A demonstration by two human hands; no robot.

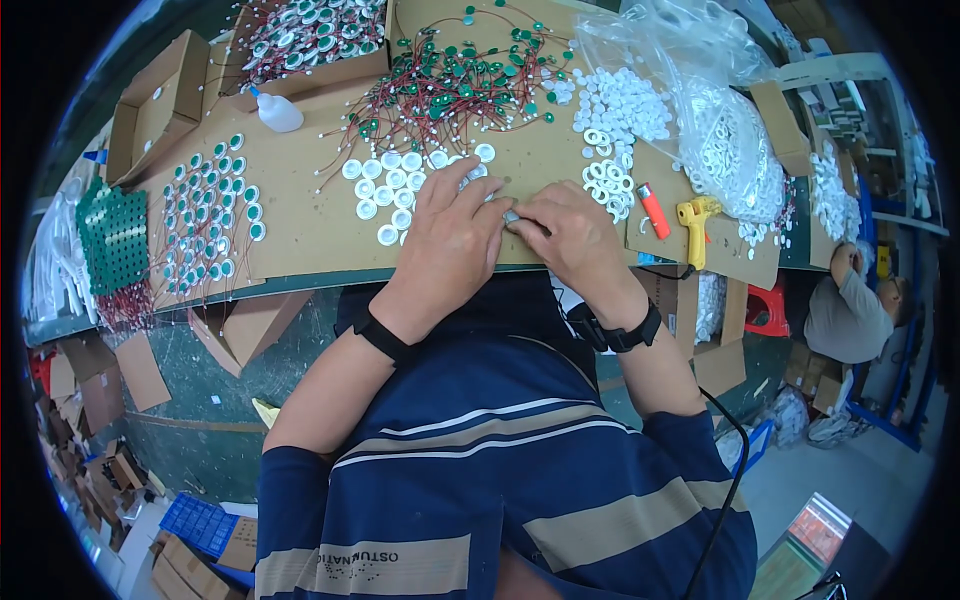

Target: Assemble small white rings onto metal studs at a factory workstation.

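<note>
Close together over the cardboard-covered table, my left hand (452,228) and my right hand (578,238) meet at the fingertips. Between them is a small greyish piece (511,217), mostly hidden by the fingers, its kind unclear. The right thumb and forefinger pinch it, and the left fingertips close against it. White round cups (388,181) lie in loose rows beside and partly beneath my left hand. Beyond the hands spreads a tangle of green discs with red wires (450,85). White rings (607,182) lie just past my right hand.
To the right are a red lighter (653,210), a yellow glue gun (696,228) and a bag of white rings (735,150). Wired white-and-green discs (210,215) cover the left side. A white squeeze bottle (278,112) stands behind them. Another person (850,310) is at far right.
</note>
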